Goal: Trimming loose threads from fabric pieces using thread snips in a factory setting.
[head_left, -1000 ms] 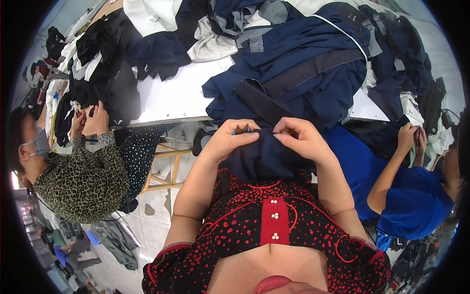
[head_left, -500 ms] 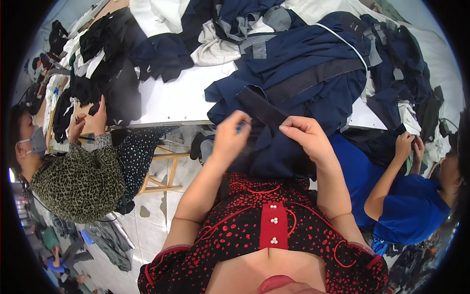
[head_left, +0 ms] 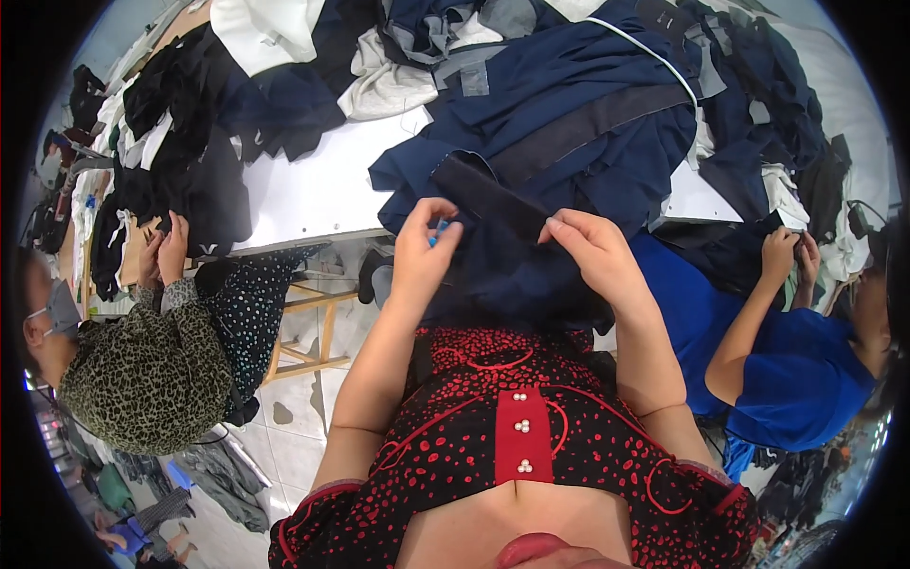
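Note:
Across the table edge and my lap lies a navy garment with a darker, near-black band running over it. My right hand is closed, thumb and forefinger pinching the dark cloth at the band's right end. At the band's left side is my left hand, its fingers curled around a small blue object. Most of that object is hidden in the palm, so its kind cannot be told. Whether the left fingertips touch the cloth is unclear.
Dark, grey and white cloth pieces are heaped on the white table. A white cord crosses the navy pile. Co-workers sit on both sides, one in a leopard-print top, one in blue. A wooden stool stands at left.
The whole view has shifted slightly, so the scene sits farther left and higher. My left fingers look more spread around the blue object. The left co-worker's hands have come closer together.

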`<state>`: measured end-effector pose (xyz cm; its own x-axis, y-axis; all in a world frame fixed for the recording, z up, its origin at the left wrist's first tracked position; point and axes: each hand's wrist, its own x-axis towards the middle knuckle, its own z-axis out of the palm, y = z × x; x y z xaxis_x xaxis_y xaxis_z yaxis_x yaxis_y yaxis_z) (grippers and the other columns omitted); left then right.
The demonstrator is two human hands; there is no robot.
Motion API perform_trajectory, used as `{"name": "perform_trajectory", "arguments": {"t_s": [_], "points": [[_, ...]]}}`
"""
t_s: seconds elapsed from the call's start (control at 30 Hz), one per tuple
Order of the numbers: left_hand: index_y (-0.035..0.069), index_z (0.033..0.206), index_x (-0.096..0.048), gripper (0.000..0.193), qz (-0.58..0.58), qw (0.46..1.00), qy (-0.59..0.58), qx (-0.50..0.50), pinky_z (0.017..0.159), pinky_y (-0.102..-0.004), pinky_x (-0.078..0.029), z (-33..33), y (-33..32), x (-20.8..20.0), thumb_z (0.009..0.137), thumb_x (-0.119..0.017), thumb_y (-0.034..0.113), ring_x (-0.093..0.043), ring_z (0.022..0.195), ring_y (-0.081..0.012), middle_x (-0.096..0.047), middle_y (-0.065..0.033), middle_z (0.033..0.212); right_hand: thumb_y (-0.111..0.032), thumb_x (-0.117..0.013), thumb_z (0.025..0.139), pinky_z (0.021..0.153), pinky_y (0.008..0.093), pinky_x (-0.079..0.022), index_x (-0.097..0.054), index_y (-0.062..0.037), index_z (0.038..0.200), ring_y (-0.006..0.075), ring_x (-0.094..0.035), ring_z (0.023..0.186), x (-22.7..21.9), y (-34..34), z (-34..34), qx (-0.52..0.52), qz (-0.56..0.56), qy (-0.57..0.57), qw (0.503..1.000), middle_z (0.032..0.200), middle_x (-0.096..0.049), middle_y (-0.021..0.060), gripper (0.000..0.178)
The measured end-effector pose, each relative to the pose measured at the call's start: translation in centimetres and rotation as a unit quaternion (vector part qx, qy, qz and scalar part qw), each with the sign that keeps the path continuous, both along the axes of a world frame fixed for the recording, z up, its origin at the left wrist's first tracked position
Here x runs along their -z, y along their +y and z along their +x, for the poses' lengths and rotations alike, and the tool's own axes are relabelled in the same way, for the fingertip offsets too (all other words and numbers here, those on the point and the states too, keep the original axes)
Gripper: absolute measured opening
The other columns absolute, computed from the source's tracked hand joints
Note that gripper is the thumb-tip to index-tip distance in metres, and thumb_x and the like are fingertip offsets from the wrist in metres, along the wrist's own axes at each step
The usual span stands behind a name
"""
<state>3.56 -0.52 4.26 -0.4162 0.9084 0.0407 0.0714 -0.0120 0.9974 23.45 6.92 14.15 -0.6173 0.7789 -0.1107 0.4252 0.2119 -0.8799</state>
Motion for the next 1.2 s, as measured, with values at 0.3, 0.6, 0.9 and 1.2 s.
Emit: {"name": "perform_trajectory", "arguments": {"t_s": [0.3, 0.6, 0.9, 1.2], "points": [[0.002, 0.095, -0.061, 0.017, -0.072, 0.954, -0.211, 0.201, 0.051, -0.0178, -0.037, 2.2, -0.3, -3.8, 0.078, -0.061, 0.002, -0.050, 0.060, -0.0049, -0.057, 0.0005, 0.079, -0.015, -0.051, 0.093, 0.085, 0.0217, -0.038, -0.057, -0.0014, 0.096, 0.0077, -0.050, 0.091, -0.4, 0.1, -0.6, -0.028, -0.157, 0.175, 0.972, 0.092, -0.057, 0.0020, 0.015], [0.002, 0.097, -0.059, 0.024, -0.050, 0.879, -0.407, 0.242, 0.043, -0.0187, -0.034, 0.1, -1.3, -7.7, 0.074, -0.061, 0.004, -0.047, 0.053, -0.0061, -0.058, -0.0022, 0.072, -0.009, -0.065, 0.080, 0.068, 0.0176, -0.040, -0.059, -0.0001, 0.097, 0.0026, -0.051, 0.070, -2.4, -0.1, 0.4, -0.060, -0.270, 0.132, 0.952, 0.075, -0.058, -0.0025, 0.020], [0.000, 0.105, -0.055, 0.033, -0.031, 0.856, -0.444, 0.263, 0.043, -0.0185, -0.032, 0.0, -1.6, -7.7, 0.073, -0.058, 0.001, -0.046, 0.050, -0.0067, -0.059, -0.0062, 0.074, -0.009, -0.064, 0.082, 0.075, 0.0188, -0.042, -0.062, 0.0004, 0.093, 0.0048, -0.056, 0.080, -2.3, 0.0, 0.6, -0.053, -0.342, 0.156, 0.925, 0.084, -0.063, 0.0008, 0.015], [0.002, 0.124, -0.047, 0.050, 0.057, 0.967, -0.125, 0.214, 0.053, -0.0182, -0.039, 1.3, -1.5, -8.9, 0.079, -0.062, 0.016, -0.051, 0.063, -0.0063, -0.055, -0.0106, 0.116, -0.012, -0.062, 0.085, 0.067, 0.0195, -0.040, -0.064, -0.0005, 0.086, 0.0030, -0.049, 0.071, -1.7, 0.0, -0.2, -0.056, -0.194, 0.094, 0.975, 0.076, -0.058, -0.0036, 0.011]]}}
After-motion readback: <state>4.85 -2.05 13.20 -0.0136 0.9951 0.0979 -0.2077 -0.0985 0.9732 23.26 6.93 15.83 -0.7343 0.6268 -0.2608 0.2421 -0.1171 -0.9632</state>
